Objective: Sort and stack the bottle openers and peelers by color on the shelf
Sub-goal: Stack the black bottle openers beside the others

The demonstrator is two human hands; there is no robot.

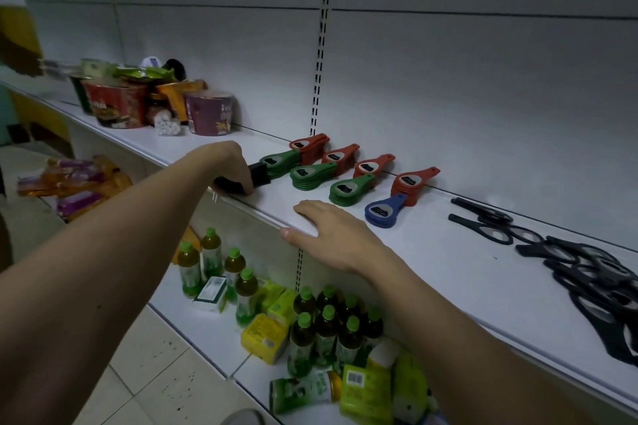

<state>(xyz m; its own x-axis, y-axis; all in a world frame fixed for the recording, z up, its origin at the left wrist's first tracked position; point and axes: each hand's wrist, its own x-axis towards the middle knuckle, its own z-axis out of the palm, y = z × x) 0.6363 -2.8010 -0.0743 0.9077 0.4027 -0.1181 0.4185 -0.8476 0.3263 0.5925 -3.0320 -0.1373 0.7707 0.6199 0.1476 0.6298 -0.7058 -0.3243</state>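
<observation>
We judge the sorting mostly done: red bottle openers (414,183) sit in four stacks along the back of the shelf (448,269), green stacks (312,176) just in front of them, and one blue stack (383,212) in front of the rightmost red pile. What seems left are the black items (257,173) just left of the green stacks, which our left hand (234,166) grasps with curled fingers. Our right hand (331,235) lies flat and relaxed on the shelf edge, near the blue stack. The openers look like flat plastic paddles with metal-rimmed holes.
</observation>
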